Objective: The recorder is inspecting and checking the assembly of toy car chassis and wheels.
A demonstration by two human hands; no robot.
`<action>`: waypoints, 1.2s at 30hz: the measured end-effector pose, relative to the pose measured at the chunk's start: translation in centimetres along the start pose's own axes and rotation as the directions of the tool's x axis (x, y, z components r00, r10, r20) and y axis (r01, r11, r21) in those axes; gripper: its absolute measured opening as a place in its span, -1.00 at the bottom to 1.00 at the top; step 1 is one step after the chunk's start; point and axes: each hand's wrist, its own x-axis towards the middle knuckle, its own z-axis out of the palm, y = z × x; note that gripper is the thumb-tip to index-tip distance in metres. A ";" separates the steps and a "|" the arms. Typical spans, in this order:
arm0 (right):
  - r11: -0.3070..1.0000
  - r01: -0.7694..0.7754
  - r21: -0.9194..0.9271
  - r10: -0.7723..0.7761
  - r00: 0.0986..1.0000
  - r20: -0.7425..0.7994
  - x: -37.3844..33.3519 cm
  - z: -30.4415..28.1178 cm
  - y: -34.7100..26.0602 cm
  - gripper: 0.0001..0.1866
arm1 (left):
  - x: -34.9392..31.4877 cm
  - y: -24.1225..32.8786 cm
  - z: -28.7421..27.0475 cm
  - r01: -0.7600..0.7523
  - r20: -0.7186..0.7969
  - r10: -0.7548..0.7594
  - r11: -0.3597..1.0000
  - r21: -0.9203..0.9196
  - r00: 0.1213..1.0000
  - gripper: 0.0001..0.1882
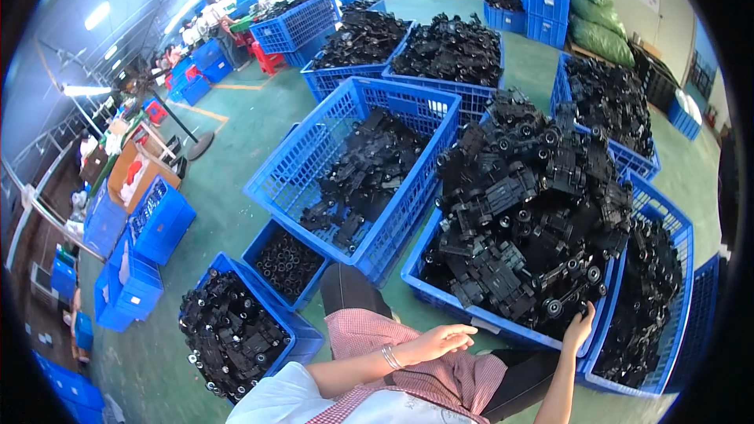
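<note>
My left hand point(441, 343), with bracelets at the wrist, hovers over my lap. Its fingers are stretched out and it holds nothing. At the near right corner of a heaped blue crate point(440, 296), my right hand point(580, 328) has its fingers bent around the edge of a black wheeled toy car chassis point(567, 298); its grip is partly hidden among the dark parts. Many similar black chassis point(503, 188) are piled above that crate's rim. A red-checked apron point(377, 331) covers my lap.
A partly filled blue crate point(294, 165) stands ahead. Small bins of black wheels point(289, 263) and chassis point(236, 330) are at left, with another full crate point(675, 267) at right. Farther off are more crates, a stand fan point(202, 145), green sacks point(597, 27) and people point(212, 16).
</note>
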 end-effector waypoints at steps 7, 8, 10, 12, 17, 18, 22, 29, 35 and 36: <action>0.983 0.175 0.052 -0.159 0.961 -0.224 2.0 -4.4 -2.9 -0.61 | 1.1 0.7 -0.6 0.013 -0.020 -0.012 0.999 0.042 1.000 -0.55; 0.988 0.053 0.143 -0.022 0.976 -0.216 1.0 -5.2 -6.7 -0.62 | 1.2 0.8 -0.6 0.011 -0.025 -0.010 0.999 0.041 1.000 -0.55; 0.973 0.125 0.192 -0.063 0.952 -0.300 -0.6 -6.4 -9.9 -0.62 | 1.6 1.2 -0.3 0.011 0.001 -0.011 1.000 0.026 1.000 -0.55; 0.944 0.313 0.106 -0.264 0.906 -0.331 -3.8 -6.6 -13.2 -0.62 | 2.0 0.9 0.1 -0.034 0.069 0.036 0.999 -0.035 0.997 -0.52; 0.807 0.478 0.348 -0.515 0.857 0.015 -14.3 -3.1 -19.0 -0.73 | 2.0 3.0 3.0 -0.066 0.084 0.131 0.841 -0.537 0.988 -0.32; 0.686 0.690 0.229 -0.724 0.618 0.308 -14.5 -4.2 -21.3 -0.63 | 2.2 2.5 3.0 -0.169 0.007 0.218 0.774 -0.610 0.976 -0.31; 0.399 0.850 0.344 -0.849 0.201 0.488 -16.4 -3.0 -24.0 -0.47 | 1.2 4.5 -0.1 -0.197 -0.105 0.173 0.689 -0.697 0.979 -0.53; 0.745 -0.069 0.663 -0.513 0.577 0.636 -14.1 -0.2 -26.3 -0.44 | -1.0 8.1 -3.2 -0.166 -0.169 0.059 0.654 -0.738 0.984 -0.47; 0.727 0.051 0.684 -0.602 0.527 0.600 -13.8 0.5 -25.2 -0.48 | 0.0 8.6 -4.0 -0.243 -0.173 0.171 0.697 -0.675 0.970 -0.44; 0.732 0.046 0.679 -0.593 0.534 0.603 -13.9 0.2 -25.1 -0.48 | 0.2 8.6 -3.9 -0.245 -0.176 0.171 0.718 -0.652 0.970 -0.44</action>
